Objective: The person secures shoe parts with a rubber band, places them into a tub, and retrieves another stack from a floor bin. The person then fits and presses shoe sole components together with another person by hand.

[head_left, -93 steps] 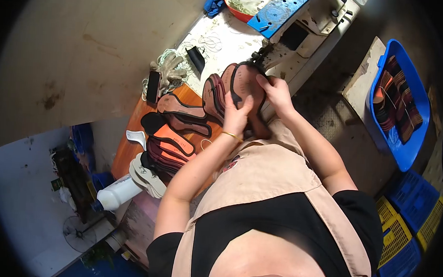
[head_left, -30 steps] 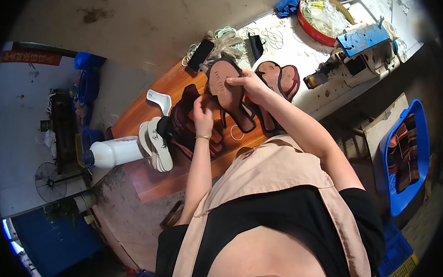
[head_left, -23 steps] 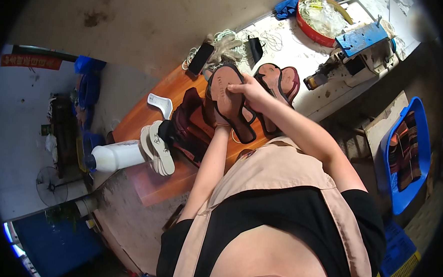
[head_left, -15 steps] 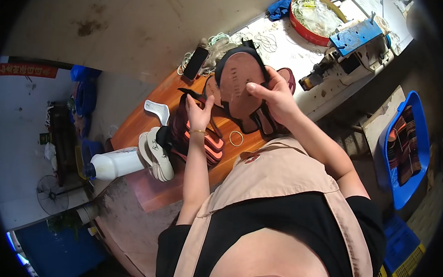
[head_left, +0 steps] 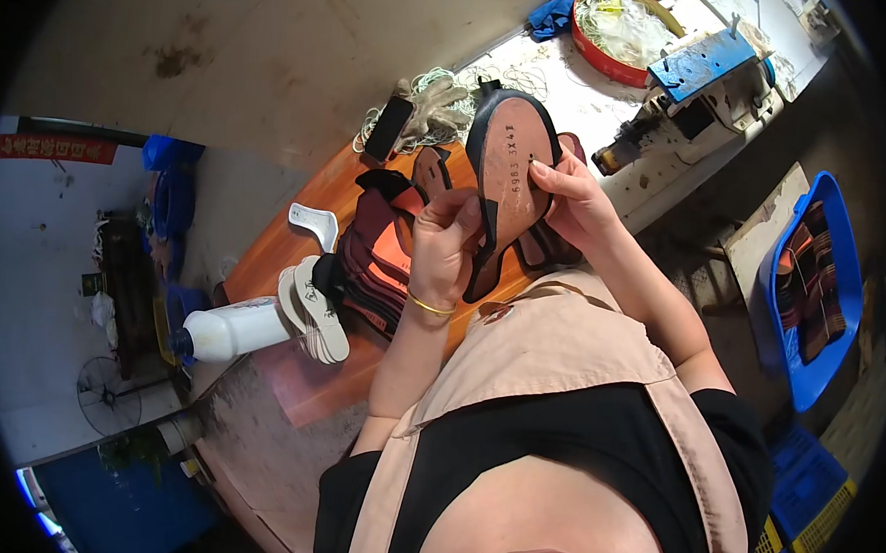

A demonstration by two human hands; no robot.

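A brown insole with black edging (head_left: 514,160) and stamped digits is held up over the wooden table (head_left: 298,369). My right hand (head_left: 575,195) grips its right edge, thumb on the brown face. On its left edge my left hand (head_left: 445,242) is closed, thumb and fingers pinching the black edging. Left of my left hand lies a stack of dark and orange sole pieces (head_left: 376,248). More dark-edged pieces lie behind and below the held insole, partly hidden.
White bottle (head_left: 235,334), pale soles (head_left: 311,310) and a white shoe-shaped piece (head_left: 314,224) are at the left. Beyond are a phone (head_left: 388,128), a glove (head_left: 434,109), a red tub (head_left: 612,67) and a machine (head_left: 708,100). A blue basket (head_left: 775,294) stands right.
My left hand has moved right from beside the stack and taken hold of the insole's left edge. The insole has shifted slightly right and turned more upright.
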